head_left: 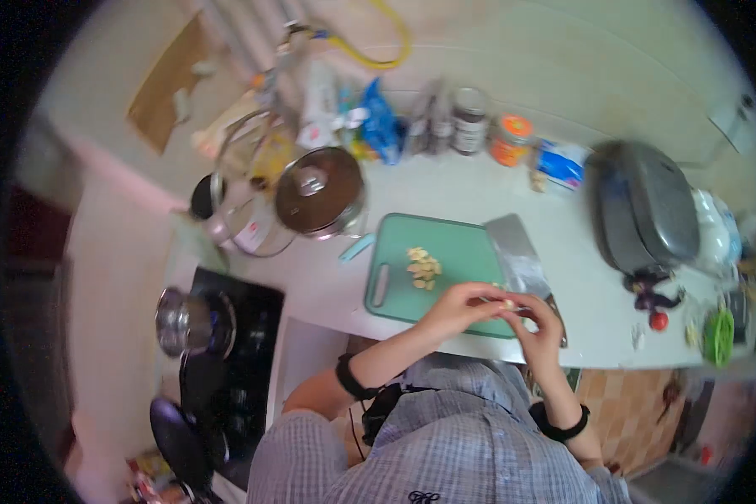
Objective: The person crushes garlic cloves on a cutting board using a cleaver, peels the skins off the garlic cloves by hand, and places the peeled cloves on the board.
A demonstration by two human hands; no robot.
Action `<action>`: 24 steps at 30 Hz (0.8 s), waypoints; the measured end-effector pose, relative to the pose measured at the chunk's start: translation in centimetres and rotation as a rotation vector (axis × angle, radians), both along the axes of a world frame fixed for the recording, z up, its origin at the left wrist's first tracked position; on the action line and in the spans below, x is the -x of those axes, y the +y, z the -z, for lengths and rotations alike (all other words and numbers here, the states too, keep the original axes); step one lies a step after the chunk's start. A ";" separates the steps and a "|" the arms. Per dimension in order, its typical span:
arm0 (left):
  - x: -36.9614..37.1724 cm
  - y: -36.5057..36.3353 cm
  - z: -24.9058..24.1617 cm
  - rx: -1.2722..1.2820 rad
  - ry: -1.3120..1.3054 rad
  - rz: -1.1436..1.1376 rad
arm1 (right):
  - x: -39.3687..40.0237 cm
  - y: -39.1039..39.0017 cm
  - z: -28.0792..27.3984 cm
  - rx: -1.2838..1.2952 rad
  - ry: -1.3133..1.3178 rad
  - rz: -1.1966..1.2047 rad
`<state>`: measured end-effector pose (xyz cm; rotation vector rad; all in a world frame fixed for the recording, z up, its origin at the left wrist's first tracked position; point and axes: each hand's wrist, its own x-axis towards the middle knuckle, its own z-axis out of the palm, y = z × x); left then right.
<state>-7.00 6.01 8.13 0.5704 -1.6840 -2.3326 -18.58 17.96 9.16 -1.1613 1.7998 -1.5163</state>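
Both hands' fingers pinch small pale piece (507, 304), blurred, over green cutting board (445, 252); cleaver (519, 260) partly hidden.

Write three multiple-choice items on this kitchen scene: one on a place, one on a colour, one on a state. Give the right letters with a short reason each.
1. Where do the pale peeled pieces lie?
A. On the cutting board
B. In the pot
C. On the stove

2. What colour is the cutting board?
A. Red
B. Green
C. White

3. How is the pot left of the board?
A. Open and uncovered
B. Tipped on its side
C. Covered with a lid

Answers: 1 A, the pieces sit in a small heap near the board's middle. 2 B, the board's surface is plainly green. 3 C, a lid with a knob rests on top of the pot, while the left hand and right hand meet over the board's near edge.
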 end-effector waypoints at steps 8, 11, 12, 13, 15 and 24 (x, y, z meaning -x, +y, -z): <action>-1.7 0.9 -1.6 0.601 -0.169 -0.218 | -0.5 -0.7 1.6 -0.052 0.069 -0.005; -2.3 0.9 -1.1 0.601 -0.151 -0.319 | -0.8 -1.5 1.8 -0.082 0.030 -0.046; -2.6 0.8 -1.1 0.589 -0.163 -0.326 | -0.9 -1.7 1.9 -0.081 0.032 -0.064; -2.8 0.8 -1.0 0.589 -0.166 -0.342 | -1.1 -2.0 1.9 -0.086 -0.018 -0.079; -3.0 0.7 -0.6 0.653 -0.149 -0.392 | -1.1 -2.3 2.1 -0.094 -0.063 -0.102; -2.6 -0.1 2.5 0.055 -0.005 -0.333 | -1.3 -2.9 2.9 -0.042 -0.296 -0.167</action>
